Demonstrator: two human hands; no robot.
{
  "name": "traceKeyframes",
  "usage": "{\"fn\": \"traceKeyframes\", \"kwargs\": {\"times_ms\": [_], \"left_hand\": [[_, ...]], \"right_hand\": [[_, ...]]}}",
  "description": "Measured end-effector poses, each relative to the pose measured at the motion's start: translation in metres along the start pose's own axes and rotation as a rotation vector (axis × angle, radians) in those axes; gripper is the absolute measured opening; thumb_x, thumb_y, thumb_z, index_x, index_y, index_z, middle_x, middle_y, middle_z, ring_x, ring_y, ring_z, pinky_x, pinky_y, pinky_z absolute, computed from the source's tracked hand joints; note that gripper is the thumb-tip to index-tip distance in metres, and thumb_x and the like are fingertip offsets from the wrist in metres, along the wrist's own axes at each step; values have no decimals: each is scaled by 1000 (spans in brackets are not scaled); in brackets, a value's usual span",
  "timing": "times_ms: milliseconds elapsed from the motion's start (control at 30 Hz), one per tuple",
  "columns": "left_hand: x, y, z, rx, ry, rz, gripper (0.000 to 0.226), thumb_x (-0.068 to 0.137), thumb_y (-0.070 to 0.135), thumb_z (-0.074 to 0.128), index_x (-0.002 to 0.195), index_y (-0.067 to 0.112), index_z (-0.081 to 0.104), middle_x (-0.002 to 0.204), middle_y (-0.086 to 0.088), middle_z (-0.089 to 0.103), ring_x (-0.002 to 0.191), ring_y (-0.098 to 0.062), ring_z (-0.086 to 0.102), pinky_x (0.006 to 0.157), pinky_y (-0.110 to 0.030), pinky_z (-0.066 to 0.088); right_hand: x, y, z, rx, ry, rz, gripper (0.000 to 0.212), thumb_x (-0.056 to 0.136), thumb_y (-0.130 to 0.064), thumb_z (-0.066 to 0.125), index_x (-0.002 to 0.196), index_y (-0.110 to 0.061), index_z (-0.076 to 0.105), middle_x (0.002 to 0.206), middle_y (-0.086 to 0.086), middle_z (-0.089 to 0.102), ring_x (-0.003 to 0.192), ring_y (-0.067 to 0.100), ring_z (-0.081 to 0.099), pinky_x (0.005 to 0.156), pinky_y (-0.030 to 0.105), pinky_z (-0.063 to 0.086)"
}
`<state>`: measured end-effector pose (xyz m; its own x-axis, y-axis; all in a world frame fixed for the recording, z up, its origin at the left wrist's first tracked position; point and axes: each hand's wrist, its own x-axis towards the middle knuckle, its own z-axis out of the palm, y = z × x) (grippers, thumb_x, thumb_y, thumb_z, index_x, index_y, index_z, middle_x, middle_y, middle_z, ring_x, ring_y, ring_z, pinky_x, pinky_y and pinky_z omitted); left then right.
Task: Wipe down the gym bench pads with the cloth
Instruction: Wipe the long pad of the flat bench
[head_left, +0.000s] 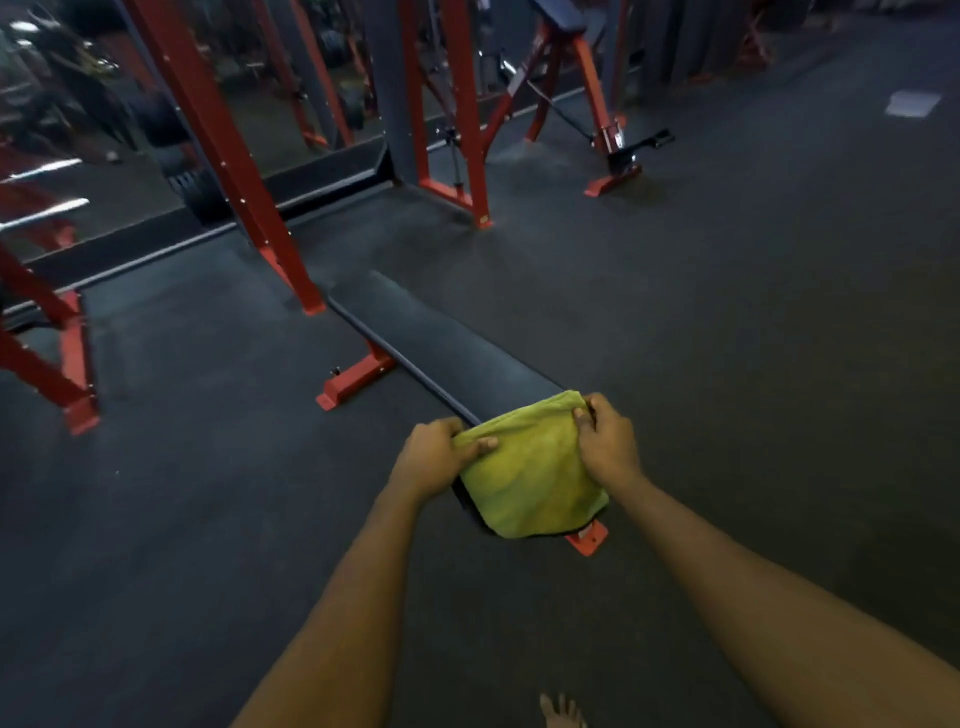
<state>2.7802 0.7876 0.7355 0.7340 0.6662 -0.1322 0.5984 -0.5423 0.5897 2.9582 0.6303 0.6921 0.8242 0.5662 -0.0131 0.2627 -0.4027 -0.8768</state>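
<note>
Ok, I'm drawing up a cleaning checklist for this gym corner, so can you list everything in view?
bench pad: one, black, centre, running away from the person
cloth: one, yellow-green, draped over the pad's near end
bench feet: two, red, one left of the pad, one below the cloth
rack uprights: several, red, behind the bench, left and centre
far frame: one, red with a dark pad on top, top centre-right
pale sheet: one, white, on the floor at top right
floor: dark, all around
bare foot: one, bottom edge
left hand: grips the cloth's left edge
right hand: grips the cloth's far right corner
</note>
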Motion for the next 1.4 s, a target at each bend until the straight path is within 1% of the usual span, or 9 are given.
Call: {"fn": "traceKeyframes", "kwargs": {"times_ms": [167, 433, 600, 733, 833, 933, 1033, 1267, 1400], "left_hand": [[103, -45, 12, 70, -273, 59, 39, 86, 53, 69, 76, 17, 57, 71, -2, 62, 70, -20, 61, 65, -42, 47], [286, -144, 103, 174, -591, 184, 25, 96, 39, 59, 85, 18, 51, 87, -11, 69, 83, -26, 64, 61, -30, 32], [356, -202, 170, 236, -781, 269, 23, 99, 36, 55, 85, 18, 49, 92, -11, 67, 86, -28, 63, 64, -35, 43], [405, -232, 214, 258, -635, 379, 20, 97, 35, 54, 104, 18, 62, 102, -10, 64, 96, -30, 58, 74, -40, 48], [433, -255, 243, 284, -322, 416, 25, 97, 23, 55, 116, 11, 65, 129, -10, 60, 115, -32, 53, 88, -44, 49], [438, -279, 255, 314, -192, 413, 32, 101, 22, 48, 130, 11, 59, 143, -8, 52, 126, -28, 48, 94, -46, 46], [434, -297, 261, 353, -190, 473, 43, 102, 29, 41, 141, 15, 52, 150, -6, 46, 133, -26, 44, 100, -46, 43], [429, -297, 261, 282, -211, 424, 47, 103, 34, 36, 146, 19, 46, 156, -2, 41, 142, -22, 36, 109, -45, 38], [431, -300, 262, 246, -187, 438, 45, 102, 30, 37, 143, 18, 50, 153, 0, 44, 140, -20, 38, 105, -42, 37]], "right_hand": [[64, 26, 46, -33, 63, 173, 7, 100, -15, 59, 97, -10, 63, 79, 8, 66, 75, 25, 61, 63, 32, 35], [147, 107, 172, -176, 317, 465, 2, 93, -23, 63, 95, -22, 64, 86, 2, 71, 87, 30, 67, 84, 46, 50], [188, 158, 233, -301, 444, 567, 32, 87, -31, 54, 107, -14, 72, 98, 9, 73, 94, 33, 67, 86, 45, 52], [239, 189, 255, -407, 544, 504, 36, 91, -26, 62, 126, -21, 68, 120, 9, 67, 114, 35, 59, 89, 45, 45], [262, 218, 303, -604, 502, 792, 78, 86, -65, 60, 155, -36, 35, 165, 9, 26, 150, 36, 23, 105, 63, 30], [254, 230, 362, -640, 442, 955, 101, 78, -90, 41, 161, -41, 10, 170, 12, -9, 155, 42, -5, 110, 76, 13], [245, 246, 367, -677, 508, 979, 86, 87, -85, 30, 160, -44, 11, 171, 10, -7, 155, 41, -4, 109, 78, 14], [335, 312, 254, -605, 465, 904, 62, 100, -65, 24, 158, -45, 16, 171, 0, 5, 155, 40, 7, 112, 74, 19], [338, 282, 307, -888, 240, 596, 62, 101, -60, 21, 159, -41, 16, 171, -4, 9, 156, 39, 6, 114, 74, 7]]}}
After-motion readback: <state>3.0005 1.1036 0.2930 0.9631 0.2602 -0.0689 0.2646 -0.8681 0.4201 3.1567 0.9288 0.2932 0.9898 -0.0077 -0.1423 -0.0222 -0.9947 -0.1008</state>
